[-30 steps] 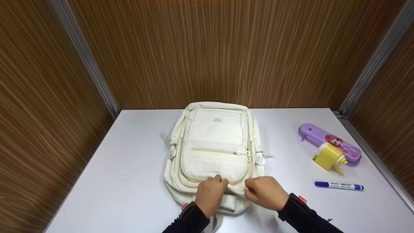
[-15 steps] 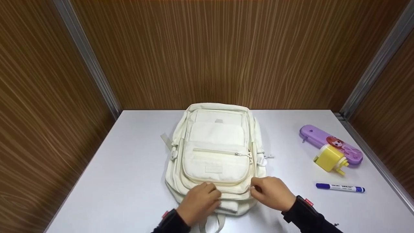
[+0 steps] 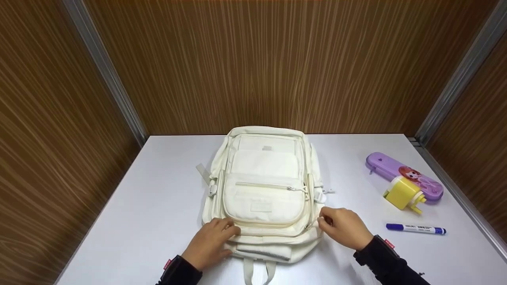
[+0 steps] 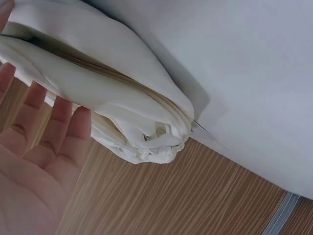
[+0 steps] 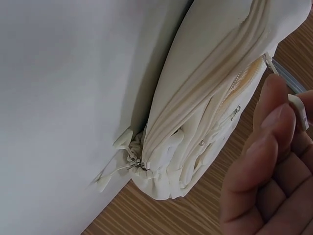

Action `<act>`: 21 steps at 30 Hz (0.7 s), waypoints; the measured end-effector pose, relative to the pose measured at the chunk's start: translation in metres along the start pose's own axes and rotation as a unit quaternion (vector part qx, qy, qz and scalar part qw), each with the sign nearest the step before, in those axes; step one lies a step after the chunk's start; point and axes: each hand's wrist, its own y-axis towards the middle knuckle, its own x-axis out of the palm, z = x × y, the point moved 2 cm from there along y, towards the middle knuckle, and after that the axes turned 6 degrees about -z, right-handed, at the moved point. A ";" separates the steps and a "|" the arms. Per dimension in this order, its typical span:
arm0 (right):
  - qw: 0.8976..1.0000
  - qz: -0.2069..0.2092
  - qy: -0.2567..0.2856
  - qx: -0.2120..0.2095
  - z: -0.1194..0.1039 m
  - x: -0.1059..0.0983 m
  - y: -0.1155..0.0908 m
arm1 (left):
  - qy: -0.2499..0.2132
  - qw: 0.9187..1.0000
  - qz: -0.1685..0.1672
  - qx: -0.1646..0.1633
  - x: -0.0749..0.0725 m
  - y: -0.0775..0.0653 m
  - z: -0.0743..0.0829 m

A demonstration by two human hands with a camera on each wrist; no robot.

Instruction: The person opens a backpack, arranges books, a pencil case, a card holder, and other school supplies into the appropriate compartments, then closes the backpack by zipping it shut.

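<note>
A cream backpack [image 3: 263, 162] lies front side up on the white table, its top handle loop [image 3: 248, 271] at the near edge. My right hand [image 3: 344, 227] is at the bag's near right corner and pinches a zipper pull [image 5: 298, 111] between thumb and fingers. The pull's cord stretches to a slider beside a parted stretch of zipper [image 5: 234, 85] in the right wrist view. My left hand [image 3: 210, 241] rests at the near left corner, fingers [image 4: 58, 125] loosely extended against the fabric in the left wrist view.
To the right lie a purple pencil case [image 3: 384, 164] with a cartoon figure, a yellow crank pencil sharpener [image 3: 402, 193] against it, and a blue-capped marker [image 3: 416, 228]. Wood-grain panels [image 3: 253, 67] enclose the table [image 3: 158, 190] at the back and sides.
My left hand has slid left along the bag's near edge to its corner. The right hand has moved right and slightly away, drawing the zipper pull round the near right corner.
</note>
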 end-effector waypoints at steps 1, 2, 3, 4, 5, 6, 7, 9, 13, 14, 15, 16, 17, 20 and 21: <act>1.000 0.000 0.001 0.003 0.001 0.000 0.000 | 0.006 1.000 0.002 0.002 0.001 0.000 0.000; 1.000 0.001 0.001 0.005 0.002 -0.001 0.000 | 0.013 1.000 0.004 0.004 0.003 0.000 0.000; 1.000 0.002 0.001 0.007 0.002 -0.001 -0.001 | 0.020 1.000 0.009 0.008 0.004 0.000 -0.001; 1.000 0.002 0.001 0.008 0.003 -0.001 -0.001 | 0.026 0.999 0.014 0.012 0.004 0.000 -0.001; 1.000 0.001 0.001 0.010 0.003 -0.001 -0.001 | 0.031 0.999 0.019 0.016 0.005 0.000 -0.001; 1.000 0.001 0.001 0.011 0.003 -0.001 -0.001 | 0.034 0.999 0.024 0.020 0.005 0.000 -0.001; 1.000 0.001 0.002 0.011 0.003 -0.002 -0.002 | 0.038 0.999 0.029 0.025 0.006 0.001 -0.001; 1.000 0.002 0.002 0.011 0.002 -0.002 -0.002 | 0.041 0.998 0.040 0.037 0.007 0.002 -0.001; 1.000 0.011 0.001 0.006 0.001 -0.004 -0.002 | 0.032 0.997 0.049 0.052 0.012 0.005 0.005; 1.000 0.014 0.000 0.004 0.001 -0.005 -0.002 | 0.028 0.997 0.049 0.054 0.014 0.006 0.007; 1.000 0.016 0.000 0.003 0.000 -0.006 -0.002 | 0.025 0.997 0.048 0.054 0.015 0.007 0.009; 1.000 0.018 -0.002 0.002 0.000 -0.006 -0.002 | 0.024 0.997 0.047 0.055 0.017 0.008 0.012; 1.000 0.017 -0.001 0.001 -0.001 -0.006 -0.002 | 0.023 0.997 0.046 0.054 0.018 0.009 0.014; 1.000 0.011 -0.002 0.000 -0.002 -0.005 -0.002 | 0.028 0.997 0.043 0.056 0.021 0.014 0.022; 1.000 0.008 -0.003 0.000 -0.003 -0.005 -0.002 | 0.033 0.997 0.043 0.057 0.022 0.015 0.025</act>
